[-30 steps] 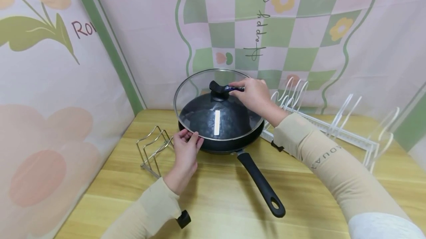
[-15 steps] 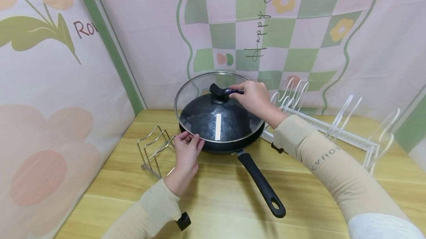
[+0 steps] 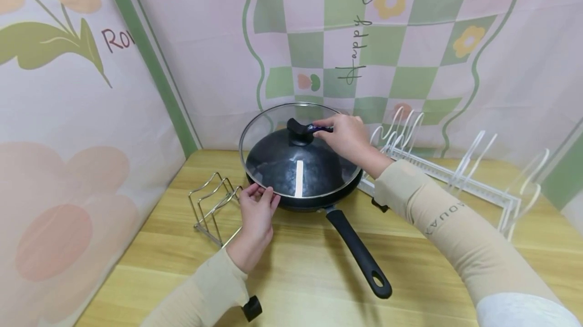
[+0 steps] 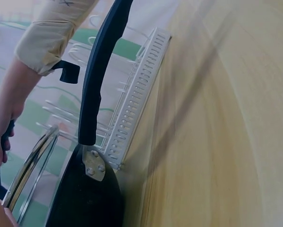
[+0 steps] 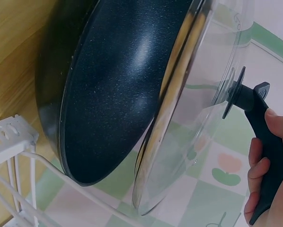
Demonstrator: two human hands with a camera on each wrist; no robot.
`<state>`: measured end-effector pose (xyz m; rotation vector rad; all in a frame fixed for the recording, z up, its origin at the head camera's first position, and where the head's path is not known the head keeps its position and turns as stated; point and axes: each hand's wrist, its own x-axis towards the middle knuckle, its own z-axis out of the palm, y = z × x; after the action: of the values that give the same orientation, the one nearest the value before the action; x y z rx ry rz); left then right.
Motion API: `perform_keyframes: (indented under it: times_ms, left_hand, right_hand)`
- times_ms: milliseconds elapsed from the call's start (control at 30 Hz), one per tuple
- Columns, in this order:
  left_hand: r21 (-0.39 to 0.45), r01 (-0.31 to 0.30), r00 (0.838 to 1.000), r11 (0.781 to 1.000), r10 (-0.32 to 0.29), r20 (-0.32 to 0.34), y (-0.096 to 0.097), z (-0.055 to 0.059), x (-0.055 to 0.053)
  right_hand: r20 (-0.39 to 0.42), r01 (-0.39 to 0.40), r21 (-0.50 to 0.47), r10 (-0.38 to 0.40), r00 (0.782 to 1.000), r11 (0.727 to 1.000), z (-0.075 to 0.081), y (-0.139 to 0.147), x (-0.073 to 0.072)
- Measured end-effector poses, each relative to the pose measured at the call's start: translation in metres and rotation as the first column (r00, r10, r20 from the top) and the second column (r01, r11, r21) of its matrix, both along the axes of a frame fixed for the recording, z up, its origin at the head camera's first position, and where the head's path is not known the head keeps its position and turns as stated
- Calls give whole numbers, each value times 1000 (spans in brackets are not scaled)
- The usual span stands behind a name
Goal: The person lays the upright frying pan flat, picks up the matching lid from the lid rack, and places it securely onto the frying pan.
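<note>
A round glass lid (image 3: 291, 175) with a metal rim is held tilted above a dark frying pan (image 3: 314, 204). In the right wrist view a wedge-shaped gap separates the lid's rim from the speckled inside of the pan (image 5: 122, 85). My right hand (image 3: 346, 134) grips the lid's black handle (image 5: 269, 151). At the lid's near left edge, my left hand (image 3: 257, 215) pinches the rim between thumb and fingers; the left wrist view mostly cuts that hand off. The pan stands on the table, its long black handle (image 3: 360, 256) pointing to the near right.
Left of the pan stands a small wire rack (image 3: 216, 208). A white rack (image 3: 455, 180) with upright prongs lies at the right, partly behind my right arm. The wooden table (image 3: 300, 286) meets a patterned cloth wall (image 3: 218, 64) at the back.
The lid has sunk a little towards the pan, its far edge coming down most. Both hands have moved slightly down with it and keep their hold.
</note>
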<state>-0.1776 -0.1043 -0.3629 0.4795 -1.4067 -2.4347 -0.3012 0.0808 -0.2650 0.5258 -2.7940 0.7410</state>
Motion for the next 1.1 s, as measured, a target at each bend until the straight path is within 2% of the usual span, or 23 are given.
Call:
perform_keyframes:
  times_ms: [367, 600, 1100]
  left_hand:
    - [7, 10, 1000, 1000, -10, -24, 1, -2, 2]
    - [5, 23, 1000, 1000, -23, 5, 0, -6, 1]
    - [4, 23, 1000, 1000, -23, 10, 0, -10, 1]
  right_hand:
    - [-1, -1, 16, 1, 1000, 1000, -5, 2, -2]
    - [0, -16, 18, 16, 1000, 1000, -8, 2, -2]
    - [-3, -26, 15, 26, 1000, 1000, -16, 2, -3]
